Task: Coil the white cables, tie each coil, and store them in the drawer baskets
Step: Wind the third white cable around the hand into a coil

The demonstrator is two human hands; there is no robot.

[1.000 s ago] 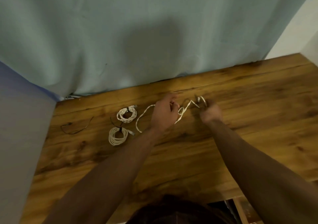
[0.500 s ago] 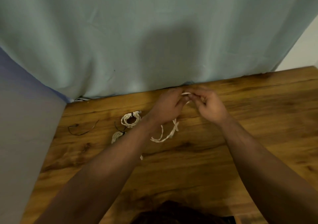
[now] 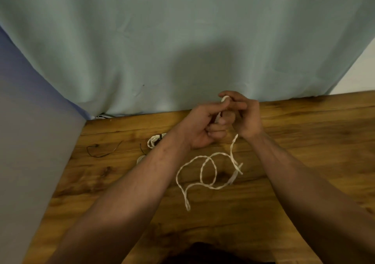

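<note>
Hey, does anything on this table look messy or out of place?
Nothing is damaged. The white cable sprawls in loose loops on the table, and a thin black wire lies alone at left.

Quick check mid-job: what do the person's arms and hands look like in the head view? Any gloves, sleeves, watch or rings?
The left hand and the right hand are bare, with no gloves. The left forearm and the right forearm are also bare, with no sleeve showing up to the frame edge. No watch, band or ring is visible.
</note>
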